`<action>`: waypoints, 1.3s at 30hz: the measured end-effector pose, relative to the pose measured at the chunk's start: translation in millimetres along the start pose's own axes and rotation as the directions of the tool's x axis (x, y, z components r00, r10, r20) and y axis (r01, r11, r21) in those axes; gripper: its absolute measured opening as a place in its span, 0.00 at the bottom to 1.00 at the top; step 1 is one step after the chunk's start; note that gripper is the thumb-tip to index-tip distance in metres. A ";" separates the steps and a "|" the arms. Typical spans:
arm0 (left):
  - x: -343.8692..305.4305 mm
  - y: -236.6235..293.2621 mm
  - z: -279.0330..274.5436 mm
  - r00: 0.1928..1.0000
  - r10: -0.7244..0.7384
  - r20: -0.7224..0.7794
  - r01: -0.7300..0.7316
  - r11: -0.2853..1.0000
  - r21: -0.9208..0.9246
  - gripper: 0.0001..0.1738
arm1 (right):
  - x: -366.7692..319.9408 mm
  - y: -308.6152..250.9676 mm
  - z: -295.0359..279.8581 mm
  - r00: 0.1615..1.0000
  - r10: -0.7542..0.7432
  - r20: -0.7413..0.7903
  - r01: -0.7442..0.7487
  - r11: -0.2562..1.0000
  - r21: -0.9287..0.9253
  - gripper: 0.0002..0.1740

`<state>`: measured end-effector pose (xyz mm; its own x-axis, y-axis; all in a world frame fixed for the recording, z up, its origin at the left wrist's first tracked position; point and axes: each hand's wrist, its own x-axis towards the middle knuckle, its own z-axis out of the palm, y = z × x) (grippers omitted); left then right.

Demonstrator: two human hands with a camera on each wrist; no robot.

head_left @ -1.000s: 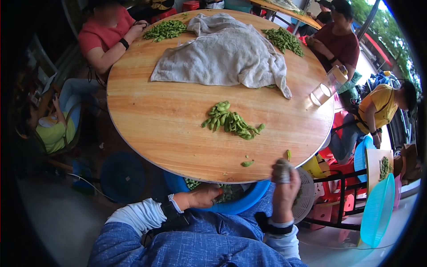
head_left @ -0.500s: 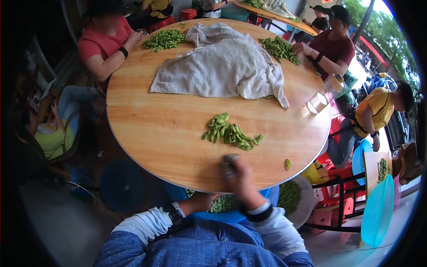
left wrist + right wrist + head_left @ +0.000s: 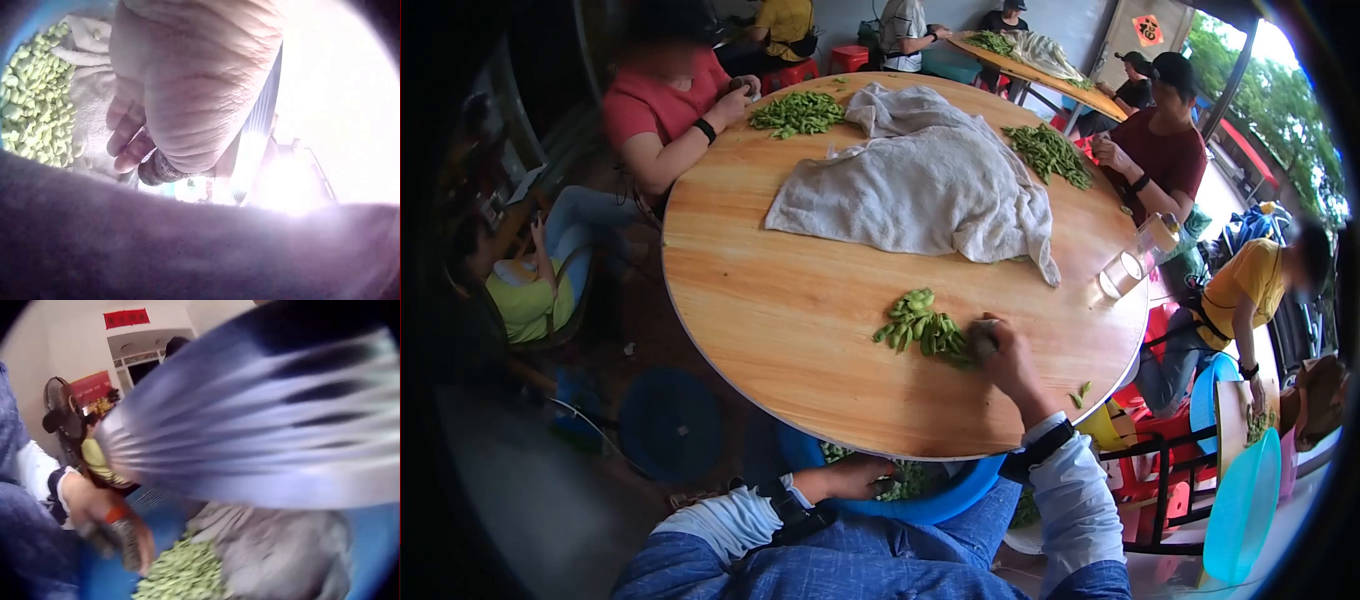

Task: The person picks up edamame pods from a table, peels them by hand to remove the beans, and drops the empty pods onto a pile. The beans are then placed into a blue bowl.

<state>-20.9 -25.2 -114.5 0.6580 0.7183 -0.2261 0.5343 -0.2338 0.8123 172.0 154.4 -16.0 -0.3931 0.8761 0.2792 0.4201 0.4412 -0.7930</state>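
Note:
My right hand (image 3: 1008, 362) reaches over the table to the right end of a small pile of green bean pods (image 3: 915, 322). Its fingertips, wrapped in something grey, are right at the pods; blur hides their grip, so I cannot tell what they hold. My left hand (image 3: 858, 477) hangs over a blue basin (image 3: 950, 497) at my lap, fingers loosely bent. In the left wrist view its palm shows above shelled green beans (image 3: 39, 100) and a pale cloth (image 3: 94, 122). Grey wrapping and an orange band (image 3: 115, 515) cover one of its fingers in the right wrist view.
A large grey-white cloth (image 3: 920, 180) covers the middle of the round table (image 3: 740, 300). A clear bottle (image 3: 1135, 260) stands near the right edge, and a few loose pods (image 3: 1081, 394) lie by the front right edge. Other people sit behind bigger pod piles (image 3: 798, 114).
My right hand has swung from the table's right front edge, across the front, then forward to the pod pile. My left hand stays over the basin. The head view has tilted up slightly.

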 end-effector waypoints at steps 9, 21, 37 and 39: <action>-37.1 43.4 -38.2 0.997 -0.054 0.059 0.067 0.965 -0.255 0.15 | -8.0 -44.4 -5.7 0.915 -0.091 0.392 0.078 0.996 0.051 0.09; -44.2 83.5 -86.2 0.980 0.028 -0.199 -0.152 0.755 -0.638 0.09 | 63.7 -18.9 31.5 0.933 -0.035 0.359 0.020 0.999 0.046 0.10; 70.3 99.0 -99.8 0.912 -0.106 -0.396 -0.346 0.319 -0.882 0.25 | 94.6 -74.5 -6.3 0.961 0.258 0.099 -0.166 0.252 0.953 0.08; 68.0 109.0 -97.2 0.890 -0.142 -0.434 -0.359 0.368 -0.857 0.18 | 91.4 -74.0 0.1 0.967 0.255 -0.018 -0.107 0.469 0.877 0.06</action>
<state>30.5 61.8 11.0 0.2798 0.9565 -0.0831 -0.4945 0.2177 0.8415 104.9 201.8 68.1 -0.2577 0.9631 0.0773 -0.4781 -0.0576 -0.8764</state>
